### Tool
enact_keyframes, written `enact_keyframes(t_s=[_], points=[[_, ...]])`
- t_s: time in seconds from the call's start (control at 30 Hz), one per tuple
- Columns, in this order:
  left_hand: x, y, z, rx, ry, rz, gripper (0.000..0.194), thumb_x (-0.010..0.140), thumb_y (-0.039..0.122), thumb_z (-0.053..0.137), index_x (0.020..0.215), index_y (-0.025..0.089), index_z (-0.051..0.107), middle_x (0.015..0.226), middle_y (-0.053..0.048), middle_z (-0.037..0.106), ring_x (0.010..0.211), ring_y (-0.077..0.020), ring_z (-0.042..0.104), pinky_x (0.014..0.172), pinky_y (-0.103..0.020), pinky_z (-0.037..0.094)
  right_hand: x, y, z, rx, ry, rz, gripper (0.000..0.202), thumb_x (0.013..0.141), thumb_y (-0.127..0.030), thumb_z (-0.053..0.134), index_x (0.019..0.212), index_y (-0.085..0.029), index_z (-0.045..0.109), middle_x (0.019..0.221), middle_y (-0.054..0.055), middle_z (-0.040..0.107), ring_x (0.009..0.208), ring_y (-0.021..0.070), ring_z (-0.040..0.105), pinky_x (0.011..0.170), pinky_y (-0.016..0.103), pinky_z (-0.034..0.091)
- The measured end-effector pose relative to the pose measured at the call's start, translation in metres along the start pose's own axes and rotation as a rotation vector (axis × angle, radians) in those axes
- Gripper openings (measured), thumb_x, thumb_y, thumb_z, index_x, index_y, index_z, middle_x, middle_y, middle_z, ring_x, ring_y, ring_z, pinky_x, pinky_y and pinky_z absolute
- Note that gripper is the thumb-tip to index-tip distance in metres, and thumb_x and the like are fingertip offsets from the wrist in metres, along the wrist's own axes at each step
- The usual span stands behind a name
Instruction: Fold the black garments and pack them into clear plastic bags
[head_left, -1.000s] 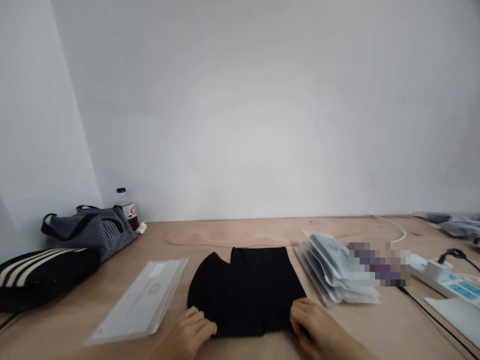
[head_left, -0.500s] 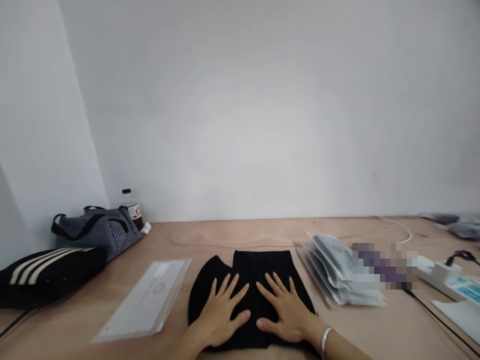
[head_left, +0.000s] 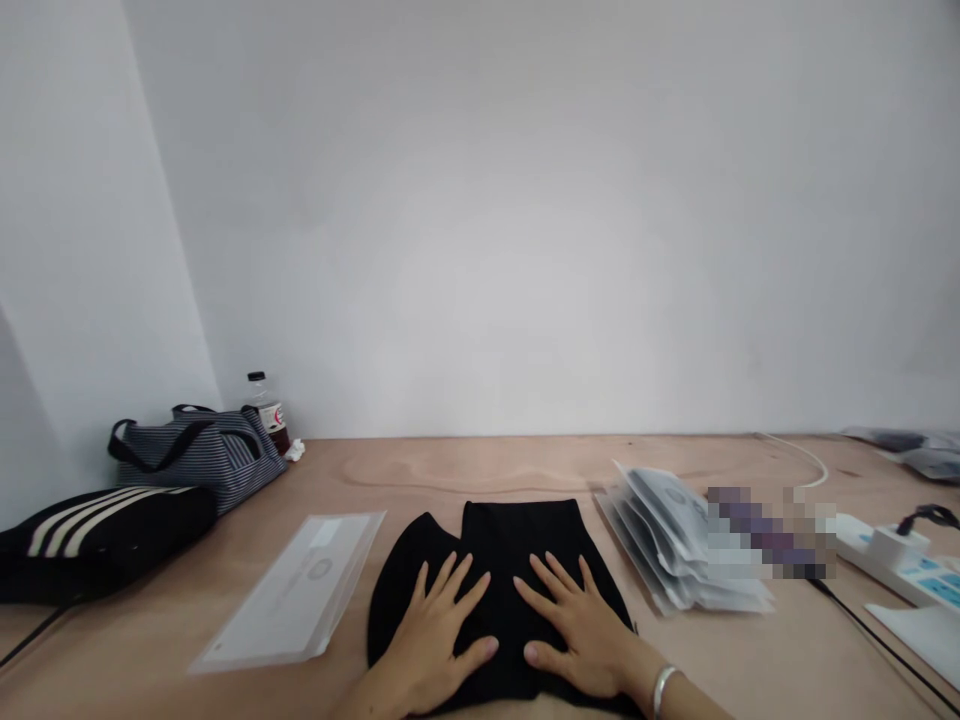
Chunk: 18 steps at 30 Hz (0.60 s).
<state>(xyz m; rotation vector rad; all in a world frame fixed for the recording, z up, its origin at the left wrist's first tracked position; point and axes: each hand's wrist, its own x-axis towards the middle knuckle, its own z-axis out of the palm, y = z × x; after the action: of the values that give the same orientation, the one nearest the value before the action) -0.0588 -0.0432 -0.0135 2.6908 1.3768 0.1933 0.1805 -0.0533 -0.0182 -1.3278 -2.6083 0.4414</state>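
Note:
A black cloth piece (head_left: 517, 530) lies spread on the wooden table at the bottom middle, with a notch in its far edge. My left hand (head_left: 439, 635) rests palm down on its left part, fingers spread. On the right part lies my right hand (head_left: 574, 630), also flat with fingers apart, a silver bangle at the wrist. The thumbs point toward each other with a gap between them. Left of the cloth is a flat translucent bag (head_left: 285, 600). To the right, several filled translucent bags (head_left: 671, 540) are piled up.
At the left are a black bag with white stripes (head_left: 112, 535), a striped handbag (head_left: 195, 455) and a bottle (head_left: 270, 415). A power strip (head_left: 892, 560) with a plug, a cable and a blurred-out object (head_left: 772, 532) lie at the right. A wall stands behind the table.
My left hand has shifted slightly left and my right hand slightly right on the cloth. The cloth's left edge reaches a little further left.

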Motion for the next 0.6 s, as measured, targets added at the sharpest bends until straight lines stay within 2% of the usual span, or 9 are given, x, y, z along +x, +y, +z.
enact_keyframes(t_s=[0.17, 0.27, 0.37, 0.43, 0.53, 0.6], points=[[-0.025, -0.006, -0.005, 0.024, 0.118, 0.235, 0.057, 0.082, 0.059, 0.034, 0.132, 0.034, 0.025, 0.137, 0.001, 0.031, 0.126, -0.0253, 0.025, 0.102, -0.05, 0.016, -0.026, -0.007, -0.018, 0.102, -0.076, -0.098, 0.055, 0.083, -0.052, 0.037, 0.133, -0.036, 0.019, 0.141, 0.005, 0.016, 0.127, 0.0279, 0.009, 0.097, 0.058, 0.008], [-0.044, -0.019, -0.002, 0.04, 0.125, 0.267, 0.061, 0.079, 0.062, 0.038, 0.131, 0.036, 0.024, 0.137, 0.002, 0.031, 0.124, -0.0282, 0.027, 0.101, -0.051, 0.019, -0.044, -0.001, -0.017, 0.081, -0.083, -0.144, 0.051, 0.084, -0.048, 0.04, 0.131, -0.035, 0.025, 0.138, 0.006, 0.022, 0.125, 0.0285, 0.018, 0.098, 0.053, 0.017], [-0.054, -0.03, 0.003, 0.048, 0.109, 0.179, 0.047, 0.085, 0.053, 0.035, 0.13, 0.041, 0.025, 0.136, 0.004, 0.033, 0.123, -0.0281, 0.03, 0.098, -0.052, 0.024, -0.053, 0.011, -0.003, -0.03, -0.003, -0.174, 0.045, 0.086, -0.042, 0.039, 0.13, -0.032, 0.031, 0.134, 0.007, 0.031, 0.121, 0.0273, 0.029, 0.097, 0.047, 0.026], [-0.056, -0.034, 0.004, 0.039, 0.06, 0.168, 0.039, 0.089, 0.045, 0.031, 0.128, 0.044, 0.025, 0.134, 0.006, 0.035, 0.122, -0.0271, 0.032, 0.096, -0.054, 0.028, -0.055, 0.018, 0.007, -0.142, 0.079, -0.204, 0.042, 0.087, -0.035, 0.04, 0.129, -0.03, 0.034, 0.131, 0.007, 0.037, 0.118, 0.0251, 0.034, 0.096, 0.042, 0.031], [-0.059, -0.032, 0.0, 0.031, 0.005, 0.192, 0.038, 0.091, 0.041, 0.031, 0.127, 0.046, 0.023, 0.132, 0.007, 0.038, 0.121, -0.0276, 0.033, 0.093, -0.056, 0.031, -0.057, 0.024, 0.021, -0.337, 0.201, -0.288, 0.036, 0.087, -0.026, 0.041, 0.124, -0.023, 0.044, 0.121, 0.008, 0.049, 0.11, 0.0223, 0.046, 0.089, 0.035, 0.04], [-0.064, -0.028, -0.005, 0.039, -0.003, 0.196, 0.039, 0.09, 0.04, 0.032, 0.128, 0.046, 0.023, 0.131, 0.007, 0.039, 0.12, -0.028, 0.035, 0.093, -0.055, 0.031, -0.061, 0.026, 0.028, -0.454, 0.271, -0.373, 0.031, 0.087, -0.026, 0.042, 0.116, -0.021, 0.05, 0.114, 0.007, 0.056, 0.102, 0.0207, 0.053, 0.083, 0.03, 0.045]])
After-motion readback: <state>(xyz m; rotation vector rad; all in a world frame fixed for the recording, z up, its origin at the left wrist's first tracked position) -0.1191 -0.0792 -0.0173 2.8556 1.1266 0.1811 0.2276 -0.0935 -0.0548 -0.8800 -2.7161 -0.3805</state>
